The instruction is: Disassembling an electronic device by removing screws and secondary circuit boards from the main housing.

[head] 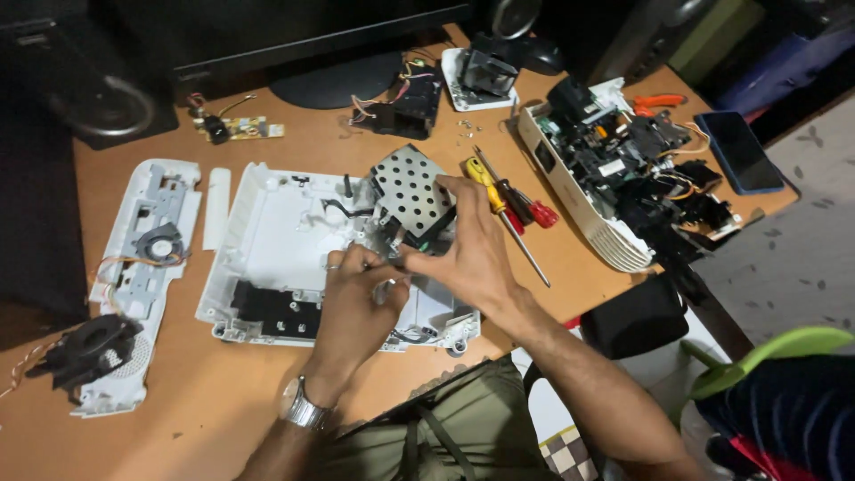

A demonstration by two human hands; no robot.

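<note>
A home repair desk: wooden desk (267, 142), monitor base (334, 80), screwdrivers (512, 209), dismantled electronics (623, 169).

Both hands (356, 289) (468, 240) on perforated metal box (411, 191) in white casing (267, 232)

monitor (294, 36): back edge of desk, wide black frame, dark screen on a round black foot | phone (739, 151): right edge of desk, flat rectangle, dark blue-black screen

My hands (419, 276) work over a white plastic housing (267, 240) bearing a silver plate dotted with black holes (411, 189), on a brown worktop (232, 392), beside yellow-handled (481, 178) and red-handled screwdrivers (534, 212).
</note>
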